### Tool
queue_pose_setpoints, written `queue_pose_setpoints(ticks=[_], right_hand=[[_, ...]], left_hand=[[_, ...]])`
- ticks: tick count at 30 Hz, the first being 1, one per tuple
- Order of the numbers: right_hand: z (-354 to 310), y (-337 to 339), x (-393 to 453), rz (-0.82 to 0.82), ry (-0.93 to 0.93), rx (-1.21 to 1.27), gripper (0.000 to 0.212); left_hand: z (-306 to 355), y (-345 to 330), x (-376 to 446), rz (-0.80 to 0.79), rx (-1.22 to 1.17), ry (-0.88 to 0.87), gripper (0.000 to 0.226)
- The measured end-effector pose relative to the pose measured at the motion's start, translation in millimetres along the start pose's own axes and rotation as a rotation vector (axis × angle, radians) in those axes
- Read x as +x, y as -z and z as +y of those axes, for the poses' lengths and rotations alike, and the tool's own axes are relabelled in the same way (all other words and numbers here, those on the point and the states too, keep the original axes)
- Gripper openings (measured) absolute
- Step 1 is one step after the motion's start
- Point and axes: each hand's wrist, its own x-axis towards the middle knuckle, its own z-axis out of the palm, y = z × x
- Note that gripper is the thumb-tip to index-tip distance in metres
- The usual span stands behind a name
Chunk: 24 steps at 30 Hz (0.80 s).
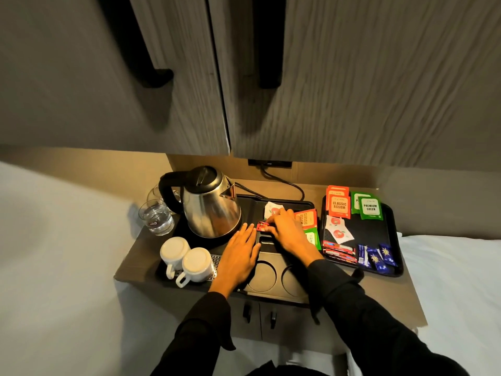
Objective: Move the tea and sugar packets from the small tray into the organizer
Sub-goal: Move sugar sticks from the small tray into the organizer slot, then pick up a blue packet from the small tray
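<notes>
At the far left of the brown tabletop (130, 270) stand two clear drinking glasses (156, 217), and just right of them a shiny steel electric kettle with a black handle (208, 203) sits at the back of the black plastic organizer tray (271, 289), with two white ceramic cups (187, 260) upside down at its front left. The left hand (238, 253) lies flat and open on the organizer, fingers spread, holding nothing. Just right of its fingertips, the right hand (287, 234) pinches a small red sachet (262, 226) in a narrow grip over a slot of the organizer. Orange and green tea packets (307, 219) already stand in the compartment under that hand. Further right, apart from both hands, the small black tray (397, 240) holds orange Classic Assam tea packets (339, 203), green Premium Green packets (369, 207), white round-logo sachets (339, 232), red sugar sticks (340, 252) and blue sachets (376, 257).
</notes>
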Motion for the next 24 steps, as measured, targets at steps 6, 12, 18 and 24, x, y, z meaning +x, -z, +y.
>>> queue_pose_setpoints(ticks=[6,12,18,24], right_hand=[[48.0,6.3,-57.6,0.153,-0.147,0.067,0.038],[95.8,31.9,-117.1,0.351,-0.485,0.244,0.02],[150.7,38.6,-142.1,0.268,-0.826,0.136,0.038],[148.8,28.2,-131.9,0.158,-0.821,0.101,0.066]], left_hand=[[35.5,-18.2,-11.9,-0.037,-0.046,-0.054,0.056],[35.4,-12.3,-21.0,-0.03,-0.045,-0.043,0.056],[17.5,3.0,-9.1,-0.007,-0.024,-0.011,0.056],[7.0,9.6,-4.8,-0.003,-0.012,0.009,0.057]])
